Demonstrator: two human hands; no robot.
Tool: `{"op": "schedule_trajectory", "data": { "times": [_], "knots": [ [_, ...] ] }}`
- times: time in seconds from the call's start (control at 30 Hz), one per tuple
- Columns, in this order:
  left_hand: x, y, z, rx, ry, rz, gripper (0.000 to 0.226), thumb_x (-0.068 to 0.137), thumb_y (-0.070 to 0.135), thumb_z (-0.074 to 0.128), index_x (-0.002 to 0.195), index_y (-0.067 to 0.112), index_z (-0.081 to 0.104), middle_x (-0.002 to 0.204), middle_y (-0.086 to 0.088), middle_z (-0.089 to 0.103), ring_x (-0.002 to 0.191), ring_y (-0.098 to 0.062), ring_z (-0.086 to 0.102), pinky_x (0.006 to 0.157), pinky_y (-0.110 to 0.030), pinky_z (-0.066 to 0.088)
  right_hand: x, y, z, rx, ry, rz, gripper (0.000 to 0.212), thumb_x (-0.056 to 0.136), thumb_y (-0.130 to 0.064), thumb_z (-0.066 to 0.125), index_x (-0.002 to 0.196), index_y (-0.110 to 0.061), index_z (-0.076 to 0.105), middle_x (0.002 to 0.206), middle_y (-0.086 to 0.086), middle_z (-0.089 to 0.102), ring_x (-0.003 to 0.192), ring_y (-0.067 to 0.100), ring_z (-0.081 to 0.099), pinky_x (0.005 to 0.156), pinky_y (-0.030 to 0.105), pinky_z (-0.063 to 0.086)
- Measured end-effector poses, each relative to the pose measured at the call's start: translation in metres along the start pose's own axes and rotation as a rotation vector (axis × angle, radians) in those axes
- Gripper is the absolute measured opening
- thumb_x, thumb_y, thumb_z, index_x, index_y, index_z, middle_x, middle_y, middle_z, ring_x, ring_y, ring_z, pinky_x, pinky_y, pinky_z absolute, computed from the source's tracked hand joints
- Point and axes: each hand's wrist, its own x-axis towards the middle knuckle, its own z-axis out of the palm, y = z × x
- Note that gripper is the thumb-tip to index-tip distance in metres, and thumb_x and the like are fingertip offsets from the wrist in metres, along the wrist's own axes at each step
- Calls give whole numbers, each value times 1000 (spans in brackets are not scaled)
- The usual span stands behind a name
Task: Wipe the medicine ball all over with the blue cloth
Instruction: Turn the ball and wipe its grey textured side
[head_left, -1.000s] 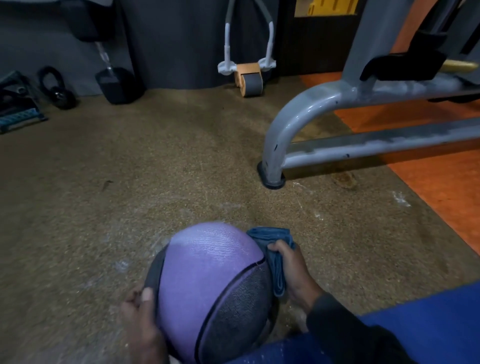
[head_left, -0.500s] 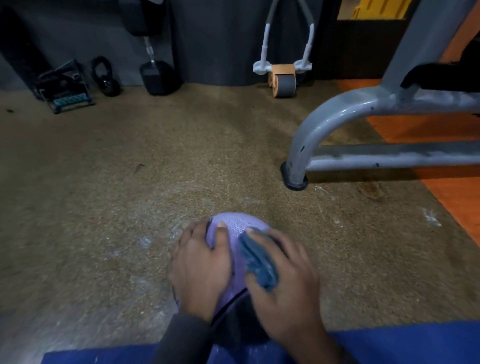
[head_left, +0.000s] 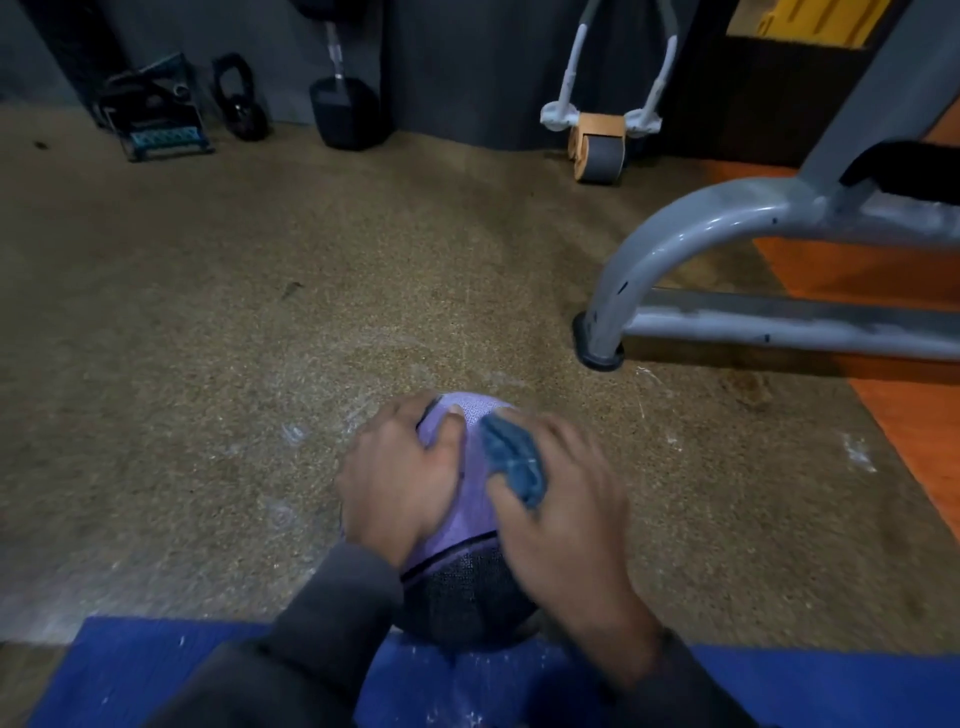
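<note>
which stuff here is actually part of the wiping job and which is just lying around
In use: medicine ball, blue cloth, left hand, right hand.

Lying about: ab roller, dumbbell, kettlebell, grey machine frame, blue mat.

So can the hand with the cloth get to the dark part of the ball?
Probably yes. The right hand with the cloth rests on the ball, and the dark part beside it lies uncovered.

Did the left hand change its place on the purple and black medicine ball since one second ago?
Yes. The left hand went from the purple and black medicine ball's near left underside up onto its top, beside the folded blue cloth.
</note>
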Motion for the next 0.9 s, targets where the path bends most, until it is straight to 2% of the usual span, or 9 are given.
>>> {"op": "schedule_trajectory", "data": {
  "times": [0.1, 0.2, 0.3, 0.4, 0.53, 0.67, 0.77, 0.83, 0.9],
  "knots": [
    [-7, -3, -1, 3, 18, 52, 54, 83, 55, 36, 127, 31, 58, 134, 8, 57, 119, -21, 54, 100, -40, 43, 21, -1, 6, -62, -36, 7, 41, 78, -49, 47, 110, -31, 64, 104, -12, 63, 90, 12, 54, 72, 30, 40],
    [-11, -6, -1, 7, 50, 68, 54, 85, 57, 37, 126, 31, 59, 133, 9, 57, 119, -18, 53, 101, -36, 42, 44, 40, 7, 178, -107, 463, 21, 87, -37, 57, 78, -20, 64, 79, 1, 65, 81, 27, 63, 66, 36, 42],
    [-9, -7, -1, 7, 35, 53, 53, 84, 58, 37, 126, 33, 58, 134, 11, 56, 120, -17, 53, 101, -35, 42, 35, 60, 4, 393, -134, 725, 15, 90, -24, 62, 80, -14, 69, 81, 8, 70, 87, 34, 66, 77, 43, 50],
    [-3, -7, 2, 70, 4, 60, 50, 88, 55, 38, 130, 33, 54, 137, 9, 54, 123, -19, 51, 102, -35, 41, 10, 40, 3, 165, 46, 439, 17, 82, -41, 56, 86, -26, 63, 80, -13, 63, 85, 19, 60, 67, 31, 36],
    [-4, -4, 5, 109, -12, 93, 49, 91, 52, 36, 130, 29, 54, 137, 5, 54, 121, -21, 51, 100, -36, 41, 7, -4, 4, -82, 39, -24, 43, 76, -49, 48, 114, -35, 62, 104, -16, 60, 91, 11, 51, 74, 28, 38],
    [-3, -2, 3, 30, 8, 79, 53, 85, 56, 35, 125, 29, 58, 132, 8, 56, 119, -21, 52, 100, -38, 42, 42, 34, 5, 41, -39, 365, 19, 85, -41, 56, 82, -23, 60, 76, -5, 56, 77, 25, 56, 65, 33, 37],
    [-3, -4, 2, 5, 29, 53, 55, 84, 58, 35, 124, 31, 60, 131, 11, 57, 119, -19, 53, 100, -40, 43, 36, 62, 3, 186, -147, 680, 23, 89, -35, 59, 80, -14, 62, 80, 6, 65, 86, 32, 64, 74, 38, 48],
    [-2, -5, 4, 32, 38, 62, 54, 84, 57, 36, 124, 31, 60, 131, 12, 57, 117, -19, 54, 100, -38, 44, 16, 56, 3, 137, -58, 654, 21, 88, -38, 59, 87, -18, 64, 80, 0, 61, 87, 30, 63, 71, 36, 43],
    [-2, -4, 5, 55, 32, 83, 53, 84, 56, 36, 125, 31, 60, 132, 12, 57, 117, -19, 55, 99, -36, 44, 1, 39, 0, 56, 24, 433, 36, 82, -51, 51, 105, -28, 66, 89, -9, 57, 86, 21, 57, 73, 31, 36]
  ]
}}
